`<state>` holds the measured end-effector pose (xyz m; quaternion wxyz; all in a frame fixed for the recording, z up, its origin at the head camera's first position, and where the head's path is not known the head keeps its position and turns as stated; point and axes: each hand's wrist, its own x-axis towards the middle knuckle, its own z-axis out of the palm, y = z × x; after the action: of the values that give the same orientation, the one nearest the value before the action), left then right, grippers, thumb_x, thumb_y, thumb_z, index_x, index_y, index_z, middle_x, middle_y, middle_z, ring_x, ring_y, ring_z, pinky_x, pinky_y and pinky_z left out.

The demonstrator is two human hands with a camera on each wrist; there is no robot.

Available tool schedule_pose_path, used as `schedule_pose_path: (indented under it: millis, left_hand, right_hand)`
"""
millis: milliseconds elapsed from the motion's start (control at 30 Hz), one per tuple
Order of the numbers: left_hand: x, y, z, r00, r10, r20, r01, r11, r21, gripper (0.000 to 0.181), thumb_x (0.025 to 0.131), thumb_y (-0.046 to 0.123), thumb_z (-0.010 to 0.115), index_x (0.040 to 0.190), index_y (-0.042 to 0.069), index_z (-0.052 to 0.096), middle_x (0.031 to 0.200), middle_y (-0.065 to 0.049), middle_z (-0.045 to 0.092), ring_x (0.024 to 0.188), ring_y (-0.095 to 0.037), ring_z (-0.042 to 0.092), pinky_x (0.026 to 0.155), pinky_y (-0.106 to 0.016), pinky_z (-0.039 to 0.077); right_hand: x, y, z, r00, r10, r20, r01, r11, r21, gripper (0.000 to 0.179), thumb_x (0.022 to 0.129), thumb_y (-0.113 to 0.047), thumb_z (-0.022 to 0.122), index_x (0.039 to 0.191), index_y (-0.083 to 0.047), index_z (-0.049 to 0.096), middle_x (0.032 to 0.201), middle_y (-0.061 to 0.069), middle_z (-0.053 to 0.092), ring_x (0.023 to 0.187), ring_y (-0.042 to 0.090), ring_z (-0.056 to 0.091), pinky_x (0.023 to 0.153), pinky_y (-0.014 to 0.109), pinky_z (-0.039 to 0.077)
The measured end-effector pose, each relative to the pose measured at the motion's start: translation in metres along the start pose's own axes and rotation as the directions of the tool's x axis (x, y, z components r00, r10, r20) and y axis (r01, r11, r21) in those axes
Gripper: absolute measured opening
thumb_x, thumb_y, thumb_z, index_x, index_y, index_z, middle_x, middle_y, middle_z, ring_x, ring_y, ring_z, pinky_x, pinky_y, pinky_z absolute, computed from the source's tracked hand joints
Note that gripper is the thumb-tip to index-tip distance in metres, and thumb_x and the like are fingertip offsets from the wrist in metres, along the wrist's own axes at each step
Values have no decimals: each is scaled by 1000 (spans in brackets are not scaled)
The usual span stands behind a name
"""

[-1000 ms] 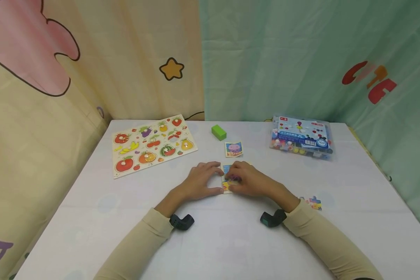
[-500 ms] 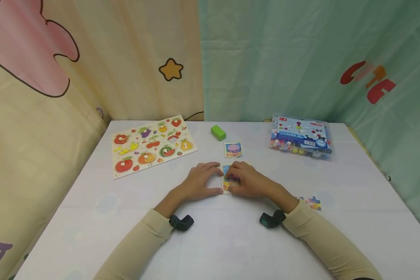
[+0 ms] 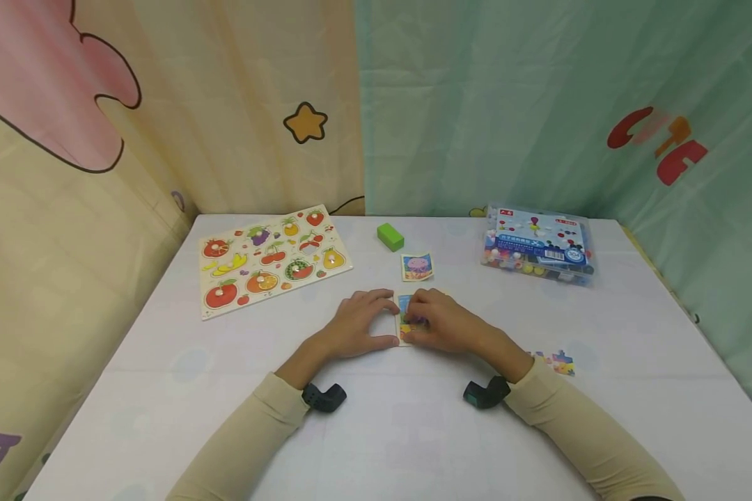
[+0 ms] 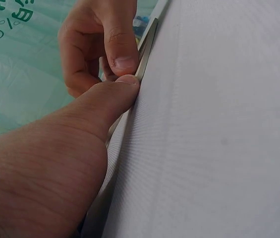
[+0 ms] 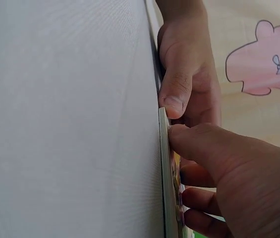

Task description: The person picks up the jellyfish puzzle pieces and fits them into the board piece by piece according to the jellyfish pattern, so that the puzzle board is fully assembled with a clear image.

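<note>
White cloth (image 3: 407, 445) spread flat, and on it, between both hands, a small puzzle board (image 3: 402, 312) with blue, green and yellow print. With that board as the dial's centre and twelve at the far side: left hand (image 3: 363, 323) at nine o'clock, thumb and fingers arched wide, tips at the near and far ends of the left edge, clamped on the board there. Right hand (image 3: 446, 321) at three o'clock, covering much of the board, fingers bent and tips down on the printed face; cannot tell whether with a loose piece pinched underneath. In both wrist views, board edge-on and both thumbs just beside each other near one corner.

Near, at twelve o'clock, a picture card (image 3: 417, 267) with a pink creature on blue; farther out, slightly toward eleven, a green block (image 3: 390, 237). At ten, well apart, a fruit board (image 3: 276, 263), set askew. At two, a clear plastic case (image 3: 539, 245) with a printed blue sheet. Between three and four, puzzle pieces (image 3: 562, 363), partly hidden behind the right sleeve (image 3: 592, 431). Toward eight, the left sleeve (image 3: 238, 438), also beige. Beyond, at eleven, an orange star (image 3: 305, 123) on yellow curtain (image 3: 238, 97); toward one, green curtain (image 3: 476, 104).
</note>
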<state>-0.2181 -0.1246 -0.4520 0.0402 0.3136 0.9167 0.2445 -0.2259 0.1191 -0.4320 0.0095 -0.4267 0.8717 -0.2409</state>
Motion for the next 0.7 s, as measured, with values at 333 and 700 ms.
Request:
schedule_pose_path:
  millis: [333, 700]
  left_hand:
    - [0, 0, 0, 1000, 3, -8, -3, 1000, -6, 51, 89, 52, 72, 130, 23, 61, 156, -2, 41, 138, -27, 38, 102, -52, 34]
    - [1, -2, 1, 1000, 3, -7, -3, 1000, -3, 50, 89, 51, 72, 130, 23, 61, 156, -2, 41, 137, -27, 38, 101, -52, 34]
  right_hand:
    - [0, -4, 0, 1000, 20, 8, -20, 998, -60, 25, 89, -30, 79, 103, -11, 71, 102, -2, 57, 91, 15, 52, 79, 34, 46]
    - [0, -3, 2, 998, -54, -32, 50, 990, -130, 21, 87, -25, 79, 100, -11, 70, 101, 0, 58, 90, 17, 53, 79, 36, 46]
